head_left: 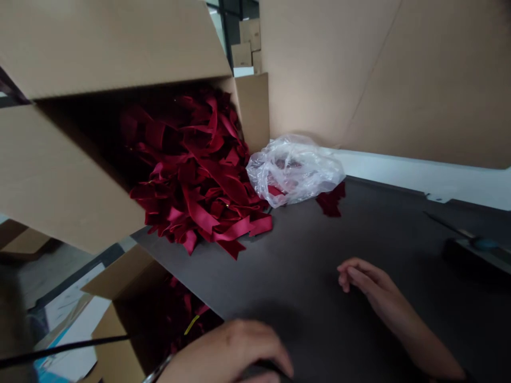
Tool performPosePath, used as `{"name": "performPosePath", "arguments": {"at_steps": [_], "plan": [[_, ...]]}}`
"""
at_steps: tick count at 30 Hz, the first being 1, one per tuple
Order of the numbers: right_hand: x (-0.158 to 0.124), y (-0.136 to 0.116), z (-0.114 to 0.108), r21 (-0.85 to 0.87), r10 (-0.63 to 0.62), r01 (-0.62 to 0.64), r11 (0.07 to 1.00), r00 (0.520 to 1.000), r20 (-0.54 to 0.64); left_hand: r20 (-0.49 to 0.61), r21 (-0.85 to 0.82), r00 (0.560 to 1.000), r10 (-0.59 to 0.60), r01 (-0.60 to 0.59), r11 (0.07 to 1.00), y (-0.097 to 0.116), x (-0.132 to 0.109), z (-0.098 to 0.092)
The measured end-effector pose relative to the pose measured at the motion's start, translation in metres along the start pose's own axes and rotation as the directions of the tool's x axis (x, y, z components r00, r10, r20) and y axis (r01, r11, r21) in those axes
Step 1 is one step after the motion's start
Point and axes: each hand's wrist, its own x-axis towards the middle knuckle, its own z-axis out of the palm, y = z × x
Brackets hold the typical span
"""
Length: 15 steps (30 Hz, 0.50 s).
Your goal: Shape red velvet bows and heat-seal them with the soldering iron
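My left hand (235, 348) is low in the view, close to the table's near edge. Its fingers curl around something dark, mostly hidden and too blurred to name. Over the dark table (295, 250), on the right, my right hand (367, 279) has its fingers bent and drawn together, with nothing visible in them. A big heap of dark red ribbon bows (203, 181) spills from a tipped cardboard box (67, 175) onto the table, ahead of both hands. Beside the heap lies a crumpled clear plastic bag (297, 167). A small dark red ribbon piece (332, 201) sits by the bag.
Below the table's left edge stands an open carton (120, 330) with more red ribbon inside. A dark tool with a thin tip (459, 229) lies at the right. Large cardboard (383, 74) rises behind the table, and stacked cartons (245, 50) show farther back.
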Motion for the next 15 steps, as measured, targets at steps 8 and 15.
{"name": "performPosePath", "arguments": {"at_steps": [8,15], "plan": [[0.005,0.003,0.001,-0.094,0.067,-0.062,0.994,0.996,0.052,-0.703,0.45,0.71,-0.042,0.49,0.747,-0.069,0.084,-0.066],[0.011,0.019,-0.002,-0.081,0.029,-0.021,0.996,0.995,0.092,-0.613,0.541,0.79,-0.022,0.439,0.718,-0.09,0.093,-0.072]]}}
